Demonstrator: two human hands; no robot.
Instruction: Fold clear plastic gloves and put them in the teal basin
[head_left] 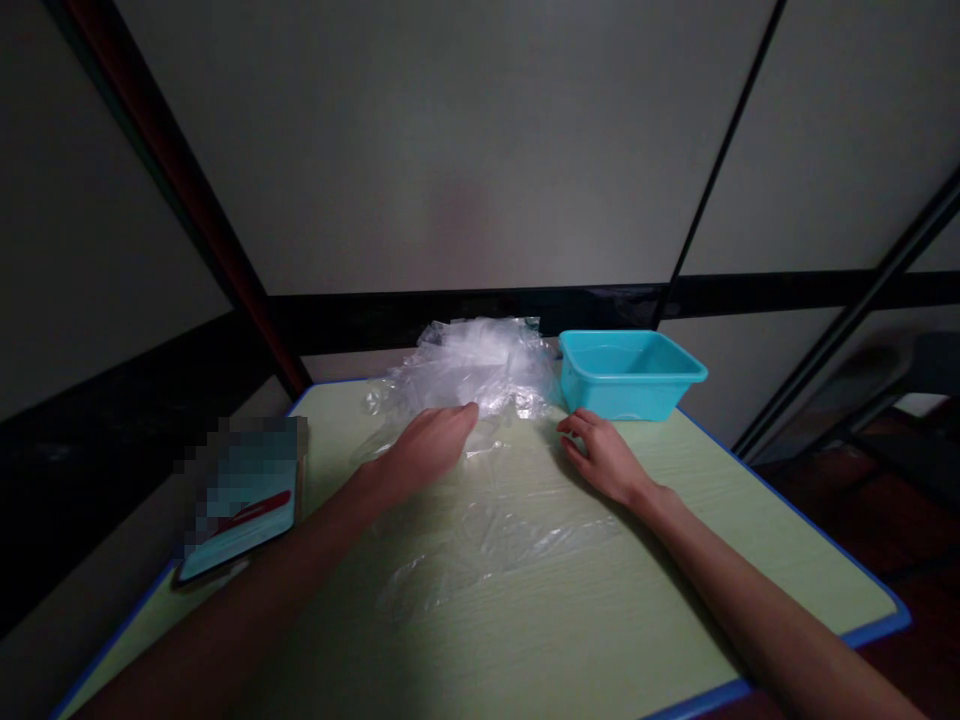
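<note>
A heap of clear plastic bags (480,360) lies at the far side of the table. My left hand (435,440) is at the heap's near edge, closed, fingers pressed together and turned down. Its fingertips are hidden, so what they grip cannot be made out; clear film shows right beside them. A flat, wrinkled clear plastic bag (502,540) is spread on the tabletop between my forearms. To the right, my right hand (604,460) rests low over the table with loosely curled, parted fingers and nothing visible in them. Just beyond it stands a turquoise plastic basket (634,390).
The light green table (750,560) has a blue edge. On its left lies a tablet-like flat object (255,500), partly pixelated, with a red mark on its face. A grey panelled wall (465,150) rises behind the table. A dark chair (915,400) stands at the right.
</note>
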